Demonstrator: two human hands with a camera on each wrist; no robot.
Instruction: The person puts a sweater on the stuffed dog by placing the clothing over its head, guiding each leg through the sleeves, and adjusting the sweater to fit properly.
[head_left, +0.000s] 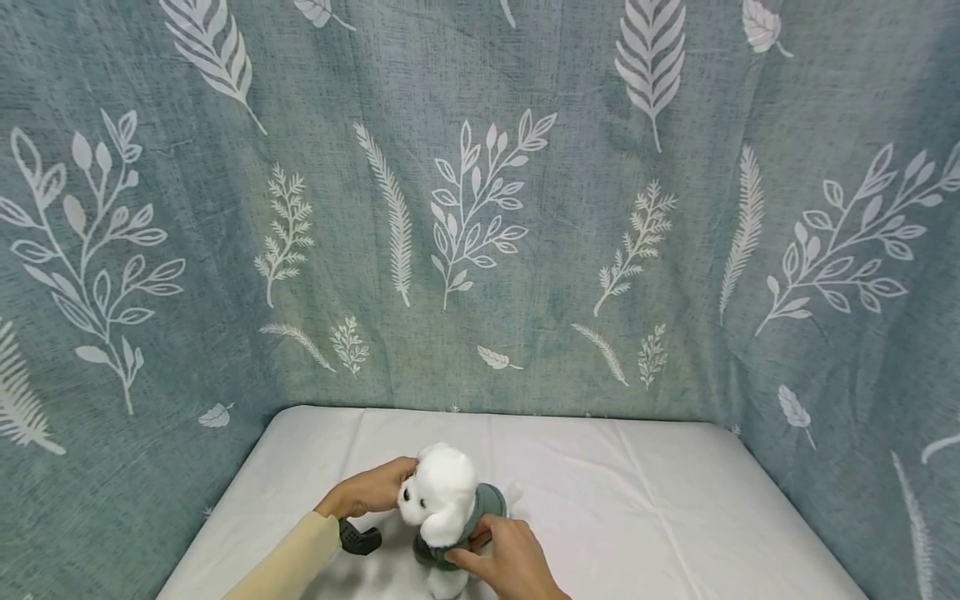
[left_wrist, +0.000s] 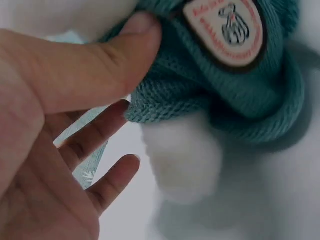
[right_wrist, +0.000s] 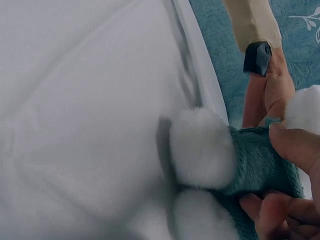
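Observation:
A white plush dog (head_left: 447, 479) in a teal knitted sweater (head_left: 491, 500) stands on the white-covered table, its head turned to the left in the head view. My left hand (head_left: 371, 490) is at the dog's head side; in the left wrist view its thumb and fingers pinch the sweater's knitted edge beside a white leg (left_wrist: 182, 160). A round patch (left_wrist: 225, 32) with a dog drawing is sewn on the sweater. With thumb and curled fingers, my right hand (head_left: 513, 554) grips the sweater at the dog's body. The fingertips behind the fabric are partly hidden.
The white cloth (head_left: 600, 500) covers the table up to its far edge. Blue-green curtains (head_left: 517, 350) with white leaf prints hang at the back and both sides. A black wrist device (head_left: 360, 540) sits below my left sleeve (head_left: 292, 558).

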